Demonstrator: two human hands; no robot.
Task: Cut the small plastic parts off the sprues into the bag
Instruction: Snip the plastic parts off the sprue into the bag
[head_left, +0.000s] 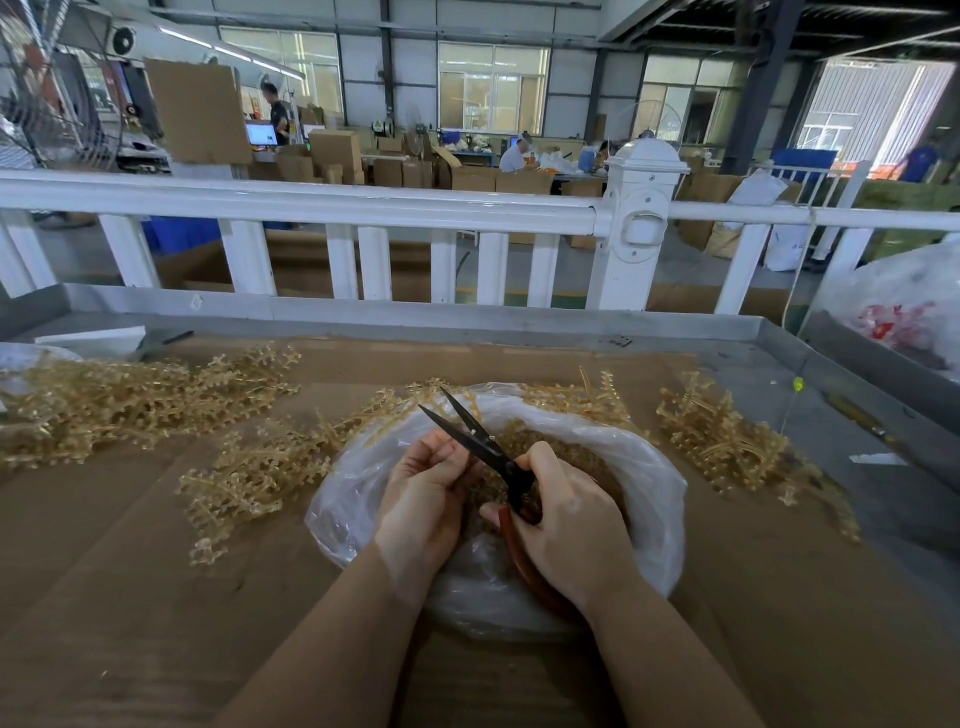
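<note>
The right hand (566, 525) grips the scissors (483, 447), blades parted toward eleven o'clock. The left hand (426, 493) curls its fingers beside the blades; what it pinches I cannot tell. Both work over the open bag (639, 467), likely so cut parts drop in; sprues (124, 400) lie at nine and three o'clock.

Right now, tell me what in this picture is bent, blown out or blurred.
Head view: wide-angle distortion bows the white railing and curves the table edges; the doorway at far right is overexposed by daylight; the clear bag shows mild glare; the workers in the background are soft and smeared; both hands and the scissors are sharp, with soft, weak shadows on the cardboard.
</note>
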